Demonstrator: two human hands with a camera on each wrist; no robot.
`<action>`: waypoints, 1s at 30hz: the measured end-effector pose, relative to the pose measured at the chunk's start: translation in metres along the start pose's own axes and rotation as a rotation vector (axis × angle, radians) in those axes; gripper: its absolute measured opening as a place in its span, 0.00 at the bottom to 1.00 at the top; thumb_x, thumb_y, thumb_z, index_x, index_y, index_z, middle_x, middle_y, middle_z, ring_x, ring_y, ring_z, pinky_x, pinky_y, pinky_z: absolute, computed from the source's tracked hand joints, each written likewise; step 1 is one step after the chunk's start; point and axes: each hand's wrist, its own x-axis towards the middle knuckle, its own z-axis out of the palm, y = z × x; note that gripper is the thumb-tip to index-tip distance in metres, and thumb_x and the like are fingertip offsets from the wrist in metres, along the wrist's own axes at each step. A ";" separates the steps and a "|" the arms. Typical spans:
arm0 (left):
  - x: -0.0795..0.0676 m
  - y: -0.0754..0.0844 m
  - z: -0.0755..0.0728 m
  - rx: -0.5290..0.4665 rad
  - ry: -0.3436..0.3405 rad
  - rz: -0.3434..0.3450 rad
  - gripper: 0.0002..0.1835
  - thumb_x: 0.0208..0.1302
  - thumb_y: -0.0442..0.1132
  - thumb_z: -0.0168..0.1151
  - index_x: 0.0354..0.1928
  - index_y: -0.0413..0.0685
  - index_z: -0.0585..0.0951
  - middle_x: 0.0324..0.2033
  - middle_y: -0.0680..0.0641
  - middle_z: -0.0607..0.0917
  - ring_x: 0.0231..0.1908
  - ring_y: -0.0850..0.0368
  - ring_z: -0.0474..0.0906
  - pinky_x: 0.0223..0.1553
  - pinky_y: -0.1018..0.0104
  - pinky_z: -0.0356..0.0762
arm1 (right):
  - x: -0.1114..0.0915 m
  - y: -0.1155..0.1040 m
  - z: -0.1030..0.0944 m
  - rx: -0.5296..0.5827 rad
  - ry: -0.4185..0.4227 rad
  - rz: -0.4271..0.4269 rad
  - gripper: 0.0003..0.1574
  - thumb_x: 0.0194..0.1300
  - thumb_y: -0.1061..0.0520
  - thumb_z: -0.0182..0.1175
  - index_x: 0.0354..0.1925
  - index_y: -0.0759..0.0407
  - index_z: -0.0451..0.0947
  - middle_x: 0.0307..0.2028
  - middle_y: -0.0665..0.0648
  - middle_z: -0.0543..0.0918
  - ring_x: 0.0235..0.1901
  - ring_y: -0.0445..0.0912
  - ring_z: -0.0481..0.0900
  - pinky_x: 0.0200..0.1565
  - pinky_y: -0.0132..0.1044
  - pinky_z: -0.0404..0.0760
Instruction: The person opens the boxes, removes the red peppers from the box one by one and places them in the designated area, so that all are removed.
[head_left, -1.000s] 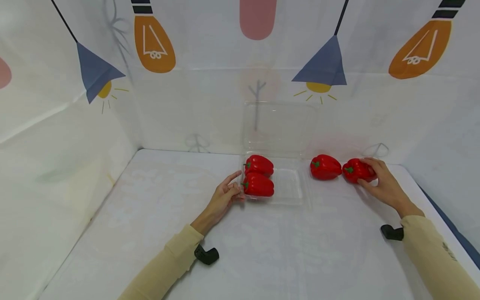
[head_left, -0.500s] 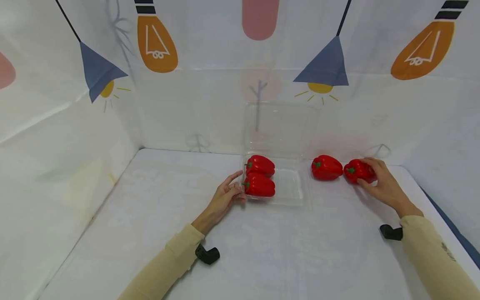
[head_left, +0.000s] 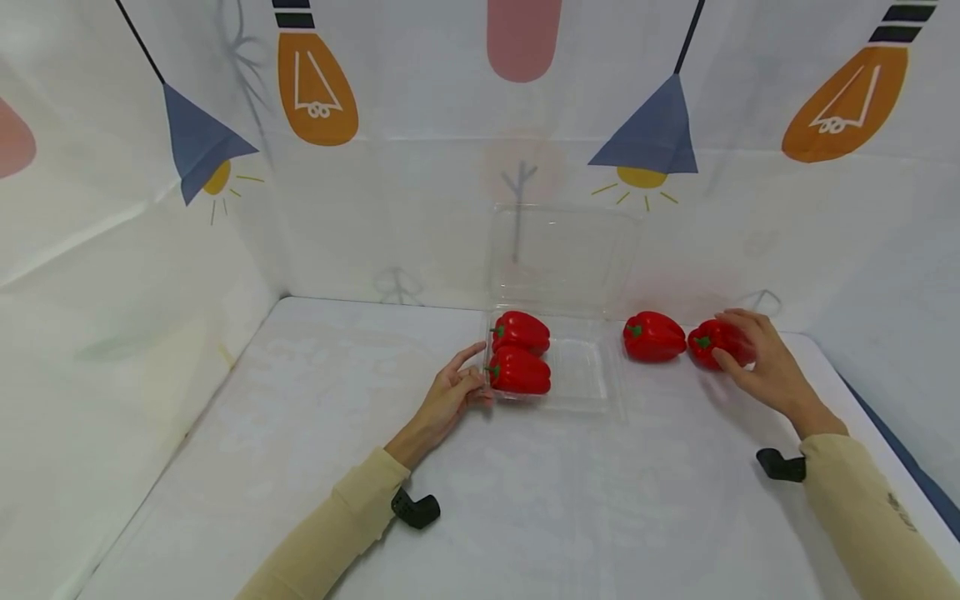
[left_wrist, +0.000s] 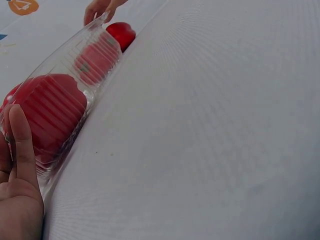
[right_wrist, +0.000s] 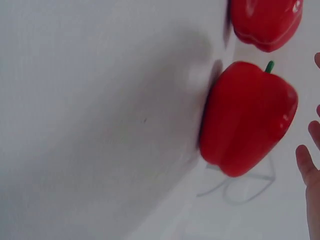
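Two red bell peppers, a rear one (head_left: 521,332) and a front one (head_left: 519,371), lie side by side in the left part of a clear plastic clamshell box (head_left: 577,400). The box's lid (head_left: 562,254) stands raised at the back. My left hand (head_left: 442,400) touches the box at its front left corner, with straight fingers against the wall in the left wrist view. Right of the box lies a third bell pepper (head_left: 654,337). A fourth, the rightmost pepper (right_wrist: 247,120), sits beside it. Around that one my right hand (head_left: 768,367) is spread, and the right wrist view shows its fingertips apart from the pepper.
The white table (head_left: 637,508) meets a printed cloth wall (head_left: 420,217) right behind the box and peppers. The box's right half (head_left: 577,367) holds no pepper. A black wrist device (head_left: 415,508) sticks out from each sleeve.
My right hand's fingers have spread and lifted a little from the rightmost pepper. The left hand, the box and the peppers stay in place; the head view has shifted slightly.
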 end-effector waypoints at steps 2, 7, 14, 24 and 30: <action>0.000 0.000 0.000 0.000 0.000 -0.004 0.30 0.68 0.30 0.47 0.71 0.48 0.56 0.24 0.54 0.78 0.29 0.62 0.82 0.39 0.68 0.83 | 0.000 -0.005 0.000 0.012 0.013 -0.011 0.43 0.52 0.68 0.65 0.65 0.58 0.63 0.62 0.65 0.63 0.62 0.44 0.61 0.48 0.03 0.49; 0.001 -0.001 0.000 0.005 -0.002 -0.015 0.30 0.69 0.32 0.48 0.71 0.49 0.56 0.25 0.54 0.79 0.30 0.62 0.83 0.41 0.67 0.83 | 0.000 -0.018 0.006 0.035 0.040 -0.013 0.41 0.53 0.69 0.64 0.64 0.57 0.64 0.62 0.65 0.64 0.61 0.52 0.62 0.49 0.05 0.50; 0.000 -0.001 0.000 -0.001 -0.001 -0.016 0.30 0.69 0.31 0.47 0.71 0.49 0.56 0.24 0.54 0.78 0.30 0.62 0.83 0.40 0.66 0.83 | 0.000 -0.037 0.021 0.111 0.145 -0.075 0.41 0.46 0.75 0.66 0.60 0.62 0.69 0.56 0.63 0.70 0.58 0.30 0.60 0.54 0.08 0.57; 0.000 0.000 -0.001 0.016 -0.012 -0.013 0.30 0.70 0.33 0.48 0.71 0.50 0.56 0.26 0.55 0.79 0.32 0.61 0.83 0.41 0.66 0.83 | -0.009 -0.067 0.042 0.232 0.157 -0.078 0.42 0.44 0.77 0.66 0.59 0.59 0.71 0.55 0.61 0.73 0.57 0.29 0.63 0.56 0.11 0.61; 0.000 -0.001 0.000 0.019 -0.009 -0.019 0.29 0.70 0.33 0.48 0.71 0.51 0.56 0.27 0.54 0.79 0.31 0.61 0.83 0.41 0.67 0.83 | -0.010 -0.077 0.044 0.242 0.124 -0.110 0.42 0.44 0.77 0.67 0.59 0.58 0.71 0.55 0.59 0.75 0.58 0.31 0.64 0.57 0.12 0.61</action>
